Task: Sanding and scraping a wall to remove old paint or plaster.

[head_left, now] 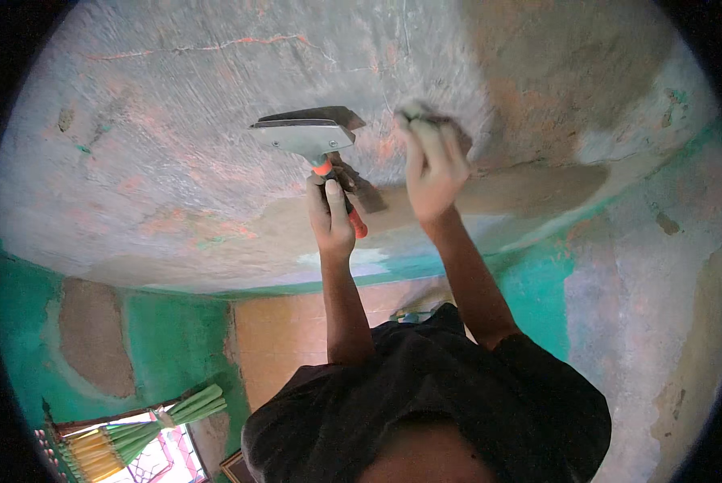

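Note:
My left hand [331,217] holds a wide scraper [303,137] by its black and red handle. Its broad metal head has two visible screws, and its edge faces the top of the view. The scraper casts a dark shadow on the rough, grey plastered surface [204,115] behind it. To the right, my right hand [436,160] is raised close to the same surface, its fingers bunched and blurred. Something greyish-green shows at the fingertips, but I cannot tell whether it is a held thing. A thin reddish crack runs across the plaster above the scraper.
Green painted walls [174,344] with bare plaster patches show below and at the right. At lower left, a green and yellow curtain [137,441] is tied beside a bright window with a patterned grille. Part of a picture frame [234,468] shows near it.

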`<state>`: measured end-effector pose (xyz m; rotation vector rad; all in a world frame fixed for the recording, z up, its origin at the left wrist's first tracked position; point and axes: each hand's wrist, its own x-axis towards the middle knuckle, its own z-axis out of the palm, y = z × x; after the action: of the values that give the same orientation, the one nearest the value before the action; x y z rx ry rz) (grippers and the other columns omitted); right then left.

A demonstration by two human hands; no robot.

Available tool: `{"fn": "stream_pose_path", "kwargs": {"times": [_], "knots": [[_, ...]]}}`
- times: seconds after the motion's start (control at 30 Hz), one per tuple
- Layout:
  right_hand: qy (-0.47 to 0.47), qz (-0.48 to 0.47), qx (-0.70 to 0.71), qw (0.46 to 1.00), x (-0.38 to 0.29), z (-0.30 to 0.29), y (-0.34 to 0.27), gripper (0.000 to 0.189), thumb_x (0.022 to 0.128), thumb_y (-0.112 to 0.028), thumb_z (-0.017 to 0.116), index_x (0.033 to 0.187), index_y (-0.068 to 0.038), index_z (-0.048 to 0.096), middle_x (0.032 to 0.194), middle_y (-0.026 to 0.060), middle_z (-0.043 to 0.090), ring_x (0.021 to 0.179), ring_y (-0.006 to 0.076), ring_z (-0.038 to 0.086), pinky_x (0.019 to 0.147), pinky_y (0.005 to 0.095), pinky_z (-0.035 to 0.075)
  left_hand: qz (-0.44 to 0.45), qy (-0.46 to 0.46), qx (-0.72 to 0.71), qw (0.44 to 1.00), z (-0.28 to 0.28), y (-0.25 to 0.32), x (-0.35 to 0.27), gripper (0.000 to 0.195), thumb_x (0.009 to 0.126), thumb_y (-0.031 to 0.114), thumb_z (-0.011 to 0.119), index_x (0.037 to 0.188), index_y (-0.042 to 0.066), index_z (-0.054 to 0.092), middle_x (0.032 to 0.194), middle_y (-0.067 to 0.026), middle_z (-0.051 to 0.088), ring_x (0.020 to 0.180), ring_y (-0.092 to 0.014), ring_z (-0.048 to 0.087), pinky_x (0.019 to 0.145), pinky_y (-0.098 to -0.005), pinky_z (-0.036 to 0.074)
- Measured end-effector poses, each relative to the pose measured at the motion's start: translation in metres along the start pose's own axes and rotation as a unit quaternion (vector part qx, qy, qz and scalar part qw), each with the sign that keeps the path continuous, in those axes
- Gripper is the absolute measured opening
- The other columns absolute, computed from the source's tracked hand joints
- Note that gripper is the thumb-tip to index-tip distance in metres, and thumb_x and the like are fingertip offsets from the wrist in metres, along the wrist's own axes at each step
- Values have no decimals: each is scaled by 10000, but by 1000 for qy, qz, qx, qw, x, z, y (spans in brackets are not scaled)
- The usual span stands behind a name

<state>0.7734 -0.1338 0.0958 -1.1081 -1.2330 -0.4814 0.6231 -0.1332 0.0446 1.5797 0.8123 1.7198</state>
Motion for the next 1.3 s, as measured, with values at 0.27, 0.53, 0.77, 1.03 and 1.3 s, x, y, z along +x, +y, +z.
{"fn": "stream_pose_path", "kwargs": {"times": [0.27, 0.53, 0.77, 1.03, 1.3], "knots": [[-102, 3, 56, 993, -68, 16, 11, 236, 798, -12, 669, 1033, -32, 661, 876, 135, 616, 782, 326, 635, 658, 401, 517, -14, 2, -15, 1000, 2, 4, 0, 242, 1052, 221, 375, 1073, 24, 515, 919, -32, 543, 814, -101, 471, 720, -247, 393], [-35, 13, 52, 998, 1, 4, -9, 118, 865, 12, 633, 974, -6, 673, 868, 143, 650, 740, 310, 635, 636, 361, 508, -45, 7, -28, 999, 4, 5, 0, 249, 1051, 246, 390, 1035, 28, 510, 889, -24, 527, 773, -89, 452, 691, -249, 394], [-126, 21, 94, 987, -75, 19, 2, 141, 850, -39, 668, 991, -25, 665, 879, 140, 649, 768, 327, 660, 637, 385, 526, -11, 2, -17, 1000, 3, 6, 0, 250, 1043, 210, 401, 1164, 12, 495, 980, -48, 543, 863, -120, 489, 794, -272, 415], [12, 19, 61, 998, 19, 1, -8, 111, 855, -42, 658, 965, -33, 665, 857, 143, 635, 759, 324, 643, 640, 379, 506, -30, 14, -15, 999, 5, 5, -1, 253, 1054, 251, 376, 1047, 34, 507, 890, -26, 548, 768, -91, 460, 683, -242, 385], [-92, 51, 86, 991, -70, 20, 2, 123, 856, -41, 651, 977, -43, 674, 920, 143, 648, 822, 318, 659, 696, 364, 524, -29, 9, 6, 1000, 3, -2, 2, 248, 1054, 242, 370, 1055, 33, 504, 903, -29, 549, 779, -90, 470, 680, -240, 397]]}}
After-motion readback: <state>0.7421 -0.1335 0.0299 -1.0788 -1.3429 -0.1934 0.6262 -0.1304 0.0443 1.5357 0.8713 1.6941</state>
